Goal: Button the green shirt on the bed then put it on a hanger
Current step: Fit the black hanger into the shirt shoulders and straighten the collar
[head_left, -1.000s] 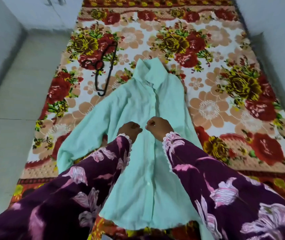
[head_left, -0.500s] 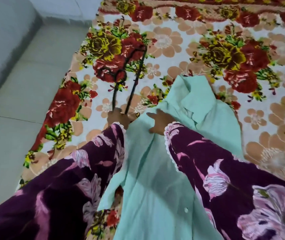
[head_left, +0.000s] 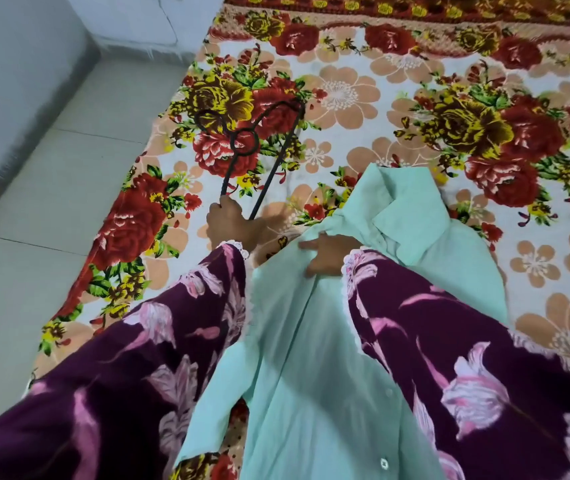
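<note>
One green shirt [head_left: 311, 358] lies flat on the floral bedsheet [head_left: 363, 95], its long axis running from the hem nearest the camera to the collar farther up the bed. One black wire hanger [head_left: 252, 143] lies left of the collar, hook end away. The left hand [head_left: 230, 221] grips the hanger's near end; the right hand [head_left: 327, 252] presses flat-fingered on the shirt's shoulder. Bare sheet spreads beyond and right; tiled floor [head_left: 51, 188] borders the bed's left edge.
</note>
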